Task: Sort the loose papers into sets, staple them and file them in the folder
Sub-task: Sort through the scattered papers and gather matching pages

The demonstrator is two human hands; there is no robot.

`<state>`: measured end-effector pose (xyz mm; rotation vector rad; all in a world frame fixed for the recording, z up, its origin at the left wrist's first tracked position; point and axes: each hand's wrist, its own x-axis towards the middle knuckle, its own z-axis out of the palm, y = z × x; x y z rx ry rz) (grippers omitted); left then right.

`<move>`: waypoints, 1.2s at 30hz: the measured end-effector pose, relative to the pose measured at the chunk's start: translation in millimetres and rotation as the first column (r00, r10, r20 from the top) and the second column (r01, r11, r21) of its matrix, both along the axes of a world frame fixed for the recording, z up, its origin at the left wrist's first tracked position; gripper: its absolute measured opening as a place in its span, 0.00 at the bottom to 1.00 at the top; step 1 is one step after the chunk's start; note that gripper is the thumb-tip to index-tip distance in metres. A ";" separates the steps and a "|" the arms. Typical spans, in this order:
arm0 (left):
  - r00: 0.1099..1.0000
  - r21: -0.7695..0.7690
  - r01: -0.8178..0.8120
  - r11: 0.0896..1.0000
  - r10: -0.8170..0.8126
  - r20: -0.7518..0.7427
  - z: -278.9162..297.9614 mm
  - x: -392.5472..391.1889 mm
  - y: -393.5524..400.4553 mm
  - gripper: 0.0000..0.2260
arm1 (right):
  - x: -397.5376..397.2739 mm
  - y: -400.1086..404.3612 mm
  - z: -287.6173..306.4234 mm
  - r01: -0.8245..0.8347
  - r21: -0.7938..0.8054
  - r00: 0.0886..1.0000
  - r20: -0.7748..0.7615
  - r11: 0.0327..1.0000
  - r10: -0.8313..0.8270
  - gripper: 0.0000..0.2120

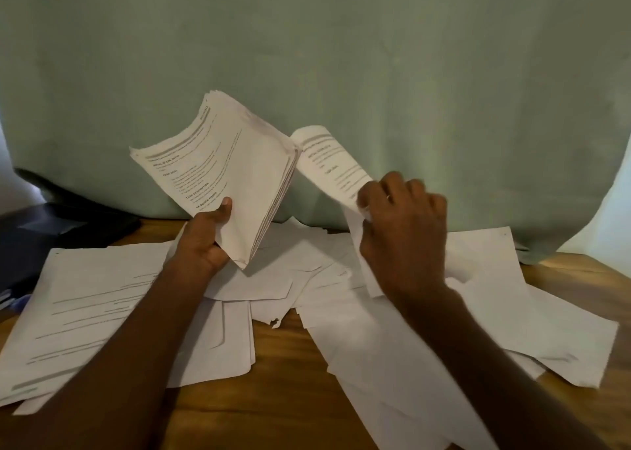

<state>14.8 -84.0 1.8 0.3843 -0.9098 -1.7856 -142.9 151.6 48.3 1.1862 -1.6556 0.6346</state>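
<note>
From my station the picture looks dim and a little soft overall. The brightest light comes from the far left edge and the far right edge, where pale patches show beside the green curtain [341, 57]. The loose papers [409, 330] on the wooden table [283, 398] are washed out, so I cannot read their print. The stack of papers [218, 176] held up in the middle is sharper, and its headings are partly readable. The right hand [406, 231] is slightly blurred. The curtain's edges bend from the wide lens. Shadows are soft, and the near corners are dark.
</note>
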 end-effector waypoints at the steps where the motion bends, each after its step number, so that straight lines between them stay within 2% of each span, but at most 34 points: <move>1: 0.999 0.011 -0.041 0.999 0.041 -0.001 -0.2 3.4 -3.6 0.16 | 12.1 -4.7 -9.0 -0.005 0.137 1.000 0.020 0.991 0.002 0.19; 3: 0.995 0.029 -0.095 0.995 0.095 0.005 -2.5 7.2 -9.0 0.19 | 33.3 -15.0 -33.3 -0.064 0.421 0.993 0.119 0.905 0.015 0.20; 5: 0.991 0.029 -0.126 0.992 0.125 0.038 -6.7 6.2 -12.1 0.21 | 45.2 -24.2 -55.9 -0.089 0.618 0.987 0.160 0.781 -0.013 0.21; 8: 0.985 0.026 -0.140 0.990 0.137 0.102 -9.5 2.9 -13.8 0.21 | 58.2 -31.4 -73.0 -0.078 0.715 0.995 0.103 0.694 0.005 0.21; 12: 0.982 0.021 -0.162 0.987 0.159 0.100 -7.9 4.2 -16.2 0.21 | 62.8 -32.0 -75.3 -0.118 0.669 0.993 0.103 0.734 0.065 0.20; 17: 0.975 0.030 -0.214 0.976 0.211 0.068 -4.1 13.2 -23.2 0.20 | 67.8 -26.1 -72.3 -0.195 0.670 0.979 0.180 0.716 0.097 0.20; 21: 0.968 0.097 -0.250 0.963 0.244 0.065 -6.3 19.5 -27.9 0.20 | 76.2 -25.5 -70.3 -0.141 0.638 0.987 0.148 0.757 0.059 0.22; 28: 0.962 0.105 -0.266 0.958 0.257 0.093 -11.5 21.1 -30.1 0.20 | 68.6 -30.6 -71.3 -0.114 0.633 0.984 0.178 0.766 0.000 0.21; 32: 0.968 0.140 -0.250 0.958 0.244 0.060 -10.4 20.6 -28.8 0.20 | 60.9 -31.5 -67.7 -0.107 0.644 0.983 0.182 0.758 -0.017 0.22; 34: 0.971 0.145 -0.239 0.960 0.236 0.036 -8.6 20.9 -26.5 0.20 | 57.2 -28.3 -61.7 -0.116 0.587 0.979 0.206 0.801 -0.009 0.20; 36: 0.976 0.117 -0.219 0.969 0.219 0.008 -7.1 18.3 -21.1 0.20 | 47.7 -25.5 -48.1 -0.065 0.451 0.979 0.202 0.890 -0.031 0.14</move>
